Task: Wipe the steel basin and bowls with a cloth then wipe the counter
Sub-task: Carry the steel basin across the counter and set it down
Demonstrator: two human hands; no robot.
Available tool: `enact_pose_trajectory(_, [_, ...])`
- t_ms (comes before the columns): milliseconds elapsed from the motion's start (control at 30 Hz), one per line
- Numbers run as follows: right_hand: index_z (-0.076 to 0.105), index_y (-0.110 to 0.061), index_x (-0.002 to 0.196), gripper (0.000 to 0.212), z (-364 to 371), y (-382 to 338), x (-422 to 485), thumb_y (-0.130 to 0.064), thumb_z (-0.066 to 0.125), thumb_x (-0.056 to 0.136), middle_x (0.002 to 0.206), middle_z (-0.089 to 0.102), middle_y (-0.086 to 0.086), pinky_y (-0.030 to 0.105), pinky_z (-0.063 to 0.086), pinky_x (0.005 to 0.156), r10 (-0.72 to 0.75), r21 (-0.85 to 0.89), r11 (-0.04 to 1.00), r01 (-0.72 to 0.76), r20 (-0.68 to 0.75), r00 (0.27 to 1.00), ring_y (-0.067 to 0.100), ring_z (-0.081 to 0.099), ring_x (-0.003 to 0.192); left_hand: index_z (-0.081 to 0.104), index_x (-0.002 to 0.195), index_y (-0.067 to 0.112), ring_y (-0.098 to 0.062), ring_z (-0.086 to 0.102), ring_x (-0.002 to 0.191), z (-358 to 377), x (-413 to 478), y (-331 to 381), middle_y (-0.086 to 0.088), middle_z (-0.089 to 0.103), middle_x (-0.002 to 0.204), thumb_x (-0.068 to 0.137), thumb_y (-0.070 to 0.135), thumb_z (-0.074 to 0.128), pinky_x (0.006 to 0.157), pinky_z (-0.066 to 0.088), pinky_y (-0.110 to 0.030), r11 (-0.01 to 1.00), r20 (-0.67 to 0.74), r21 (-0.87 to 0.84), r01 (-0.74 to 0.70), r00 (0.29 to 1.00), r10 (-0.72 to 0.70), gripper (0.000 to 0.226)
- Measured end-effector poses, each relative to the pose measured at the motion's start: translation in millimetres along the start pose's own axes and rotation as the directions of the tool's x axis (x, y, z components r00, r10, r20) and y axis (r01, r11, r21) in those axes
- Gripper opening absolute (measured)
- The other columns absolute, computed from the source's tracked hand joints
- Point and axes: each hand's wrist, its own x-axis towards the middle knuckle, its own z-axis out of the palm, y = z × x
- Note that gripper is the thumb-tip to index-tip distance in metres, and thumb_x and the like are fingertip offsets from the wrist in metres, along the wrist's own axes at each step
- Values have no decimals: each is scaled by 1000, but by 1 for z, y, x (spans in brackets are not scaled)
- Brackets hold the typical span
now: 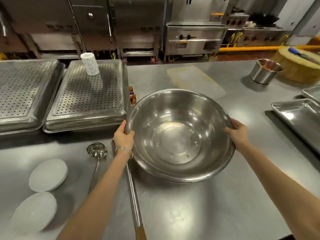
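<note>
Right now we've got the steel basin (180, 135) held w/ both hands: left hand (123, 135) curled round the left rim, right hand (238, 131) gripping the right rim. The basin is tilted toward us over the middle of the counter (190, 205); can't tell if its near edge touches the surface. Risks, as we judge them: smooth rim & only two grip pts, so a slack finger could let it swing down & bang the counter. A long-handled utensil (132, 187) runs under the basin's left side, w/ a ladle (97, 149) just beside it. Set down carelessly, the basin could land on that handle, rock, & knock the ladle toward the white plates (48, 174). Also nothing to wipe with is in view & both hands are busy, so one needs freeing first
</note>
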Motion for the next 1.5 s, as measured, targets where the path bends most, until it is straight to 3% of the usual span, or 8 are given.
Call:
enact_pose_trajectory(67, [61,-7,116,44,8,5,20,10,58,75,104,65,12,41,54,85,24,7,1000,-24,15,1000,30,64,92,46,134,6,-19,52,120,9,8,-1,-9,54,132,82,-4,58,102,39,-26,1000,-33,19,12,999,-11,54])
enact_pose_trajectory(167, [63,-7,108,39,18,12,41,9,58,73,100,67,15,45,54,85,31,9,999,-32,49,998,33,65,91,44,136,7,-20,51,121,18,15,-4,-9,52,134,84,-4,57,99,37,-23,998,-63,45,33,998,-30,55])
enact_pose_trajectory(500, [59,-7,116,42,36,24,73,10,57,77,103,64,13,37,51,84,25,-10,1000,-24,96,995,27,61,88,41,137,7,-21,49,122,33,28,-15,-10,50,137,85,-5,54,102,38,-29,997,-88,53,55,995,-51,55])
enact_pose_trajectory(667, [57,-12,122,50,40,36,88,7,61,76,108,65,10,48,50,92,46,-34,999,-43,110,993,30,63,97,44,135,8,-21,51,121,41,31,-22,-9,51,135,83,-5,54,97,39,-24,995,-109,67,71,992,-64,55])
enact_pose_trajectory(900, [51,-12,130,53,41,44,86,6,60,81,114,59,3,33,47,90,-1,-75,997,10,130,991,20,57,98,41,138,11,-16,55,110,48,36,-22,-10,53,132,85,-2,55,95,43,-26,989,-94,145,30,995,-17,56])
enact_pose_trajectory(1133, [48,-13,133,54,43,45,91,1,63,83,125,57,6,37,45,96,-8,-133,991,23,113,994,21,56,104,43,137,13,-22,52,119,52,41,-21,-9,53,133,86,0,56,102,42,-35,994,-89,102,28,996,-19,54])
enact_pose_trajectory(1333, [49,-6,130,49,33,26,75,-20,66,86,125,57,14,36,41,93,-99,-423,886,188,223,970,32,53,114,48,131,14,-23,47,119,23,29,-20,-9,47,131,86,17,61,104,39,-39,919,59,354,-172,985,162,46])
enact_pose_trajectory(1500, [43,-7,137,56,29,10,22,-30,61,89,142,43,14,39,32,106,-327,-547,722,423,268,906,31,42,128,46,134,11,-24,41,126,-29,-12,-11,-10,45,137,90,23,57,106,32,-37,720,189,583,-376,925,329,47])
